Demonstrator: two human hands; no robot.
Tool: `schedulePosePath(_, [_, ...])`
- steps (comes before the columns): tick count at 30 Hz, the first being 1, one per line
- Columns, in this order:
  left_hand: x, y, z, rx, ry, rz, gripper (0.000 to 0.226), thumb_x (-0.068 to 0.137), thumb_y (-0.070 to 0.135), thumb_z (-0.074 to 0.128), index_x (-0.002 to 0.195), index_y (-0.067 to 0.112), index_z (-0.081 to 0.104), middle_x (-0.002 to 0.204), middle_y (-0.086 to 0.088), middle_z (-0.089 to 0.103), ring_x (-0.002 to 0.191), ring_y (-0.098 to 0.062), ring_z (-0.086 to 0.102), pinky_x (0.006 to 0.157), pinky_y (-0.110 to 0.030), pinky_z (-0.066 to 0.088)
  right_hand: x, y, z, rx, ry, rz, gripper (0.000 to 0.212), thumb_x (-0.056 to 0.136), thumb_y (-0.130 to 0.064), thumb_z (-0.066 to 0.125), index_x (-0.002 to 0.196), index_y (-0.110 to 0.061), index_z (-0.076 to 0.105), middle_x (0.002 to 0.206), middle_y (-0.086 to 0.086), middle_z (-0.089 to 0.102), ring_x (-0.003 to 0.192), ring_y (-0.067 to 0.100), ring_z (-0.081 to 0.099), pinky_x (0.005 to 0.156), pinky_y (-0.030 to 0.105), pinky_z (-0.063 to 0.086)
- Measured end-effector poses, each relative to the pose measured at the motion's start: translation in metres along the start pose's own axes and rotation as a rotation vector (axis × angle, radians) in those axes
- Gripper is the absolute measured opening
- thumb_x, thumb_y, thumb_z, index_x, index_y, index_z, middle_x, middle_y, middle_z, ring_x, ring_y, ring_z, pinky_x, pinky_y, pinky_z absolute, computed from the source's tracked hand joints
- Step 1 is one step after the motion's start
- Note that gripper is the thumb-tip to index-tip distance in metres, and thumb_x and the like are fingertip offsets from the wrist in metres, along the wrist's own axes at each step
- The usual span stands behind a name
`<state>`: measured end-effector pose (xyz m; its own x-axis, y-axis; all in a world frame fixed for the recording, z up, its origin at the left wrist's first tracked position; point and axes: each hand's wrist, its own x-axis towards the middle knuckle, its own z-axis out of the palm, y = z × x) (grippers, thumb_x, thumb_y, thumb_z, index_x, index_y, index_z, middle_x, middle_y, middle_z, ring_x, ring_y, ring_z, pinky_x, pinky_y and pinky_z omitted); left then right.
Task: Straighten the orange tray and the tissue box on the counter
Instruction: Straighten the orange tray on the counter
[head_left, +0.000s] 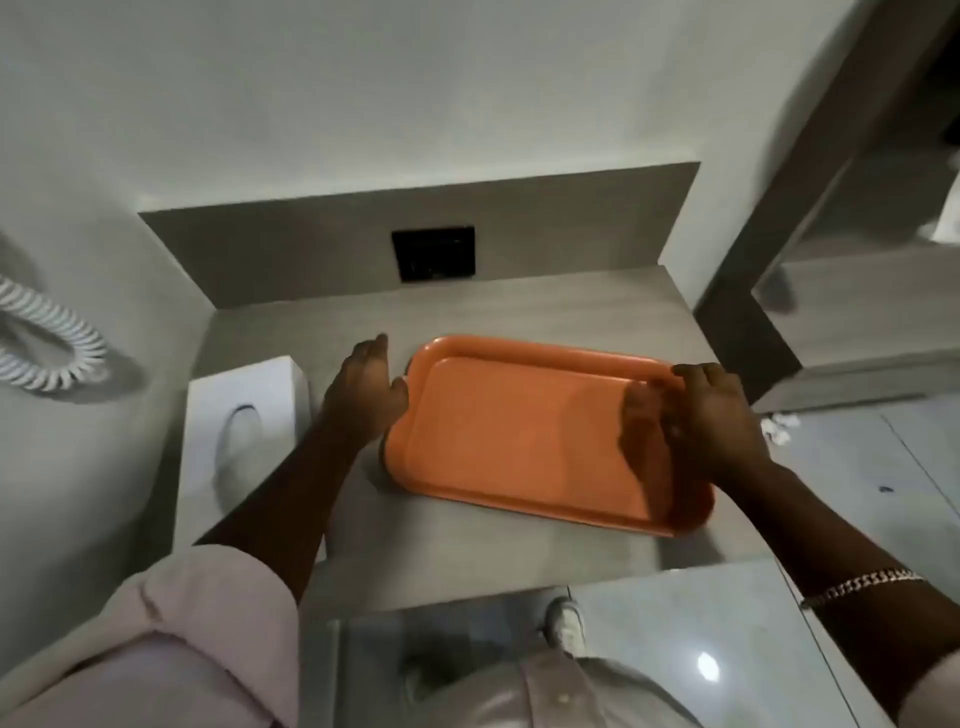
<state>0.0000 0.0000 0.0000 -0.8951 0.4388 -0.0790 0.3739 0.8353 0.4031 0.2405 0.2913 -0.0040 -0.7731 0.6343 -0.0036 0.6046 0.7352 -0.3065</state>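
At the far left a coiled white cord (57, 338) hangs against the wall, clear of the work. Next comes the tissue box (241, 436), white with an oval slot in its top, lying on the left part of the grey counter (457, 561) close to the wall; its long sides run a little off the counter's front edge, so it looks as if it has yet to be squared up, and no hand touches it. Just right of it the left hand (363, 400) stands on edge, fingers (371, 353) held flat and together, with the thumb side pressed against the short left rim of the orange tray (519, 431); that open, unclenched pose suits nudging rather than lifting. The tray lies flat and empty in the middle of the counter, in front of a dark wall plate (434, 253), and its long edges slant against the backsplash, so the straightening seems to be under way and not done. On the tray's right end the right hand (717, 415) lies over the rim with its fingers (644, 415) curled down into the tray; they appear clamped on that edge, though blur hides the exact hold. One hand at each short end lets the person pivot the tray without raising it. A chain bracelet (862, 584) sits on the right forearm.
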Motion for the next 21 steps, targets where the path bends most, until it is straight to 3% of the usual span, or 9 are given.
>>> schedulePosePath(5, [-0.007,0.001,0.014,-0.147,0.057,-0.146,0.045,0.081,0.009,0.052,0.122,-0.008,0.060,0.126,-0.032,0.062,0.120,-0.047,0.056,0.105,-0.051,0.045,-0.014,0.019,0.012,0.042,0.021,0.180,0.049,0.087,-0.012,0.068,0.131,0.000,0.051,0.135,0.029,0.052,0.123,0.048,0.051,0.097,0.055,0.048])
schedulePosePath(8, [-0.013,0.009,0.013,-0.265,0.098,-0.184,0.059,0.064,0.018,0.039,0.109,0.000,0.072,0.113,-0.024,0.072,0.111,-0.042,0.063,0.101,-0.040,0.049,-0.013,0.025,0.017,0.104,0.042,0.233,0.042,0.092,-0.010,0.062,0.129,0.006,0.055,0.130,0.029,0.060,0.116,0.046,0.060,0.095,0.052,0.050])
schedulePosePath(12, [-0.011,0.012,0.017,-0.316,0.108,-0.227,0.040,0.067,0.006,0.050,0.098,0.001,0.076,0.100,-0.021,0.077,0.097,-0.039,0.069,0.086,-0.035,0.053,-0.008,0.030,0.019,0.195,0.000,0.232,0.034,0.091,-0.003,0.058,0.125,0.003,0.063,0.099,0.027,0.074,0.088,0.040,0.071,0.085,0.041,0.054])
schedulePosePath(15, [-0.009,0.010,0.020,-0.329,0.153,-0.242,0.031,0.073,-0.006,0.056,0.096,-0.001,0.076,0.100,-0.021,0.077,0.097,-0.039,0.069,0.086,-0.032,0.051,0.000,0.031,0.012,0.210,0.000,0.194,0.033,0.090,-0.001,0.059,0.122,0.002,0.066,0.092,0.026,0.076,0.082,0.039,0.070,0.079,0.034,0.050])
schedulePosePath(21, [-0.003,0.009,0.014,-0.407,0.189,-0.304,0.033,0.077,-0.007,0.056,0.103,0.000,0.074,0.105,-0.020,0.076,0.101,-0.035,0.069,0.089,-0.030,0.049,0.041,0.021,-0.006,0.175,0.022,0.076,0.032,0.086,0.003,0.059,0.116,0.002,0.069,0.086,0.025,0.075,0.080,0.038,0.071,0.077,0.030,0.047])
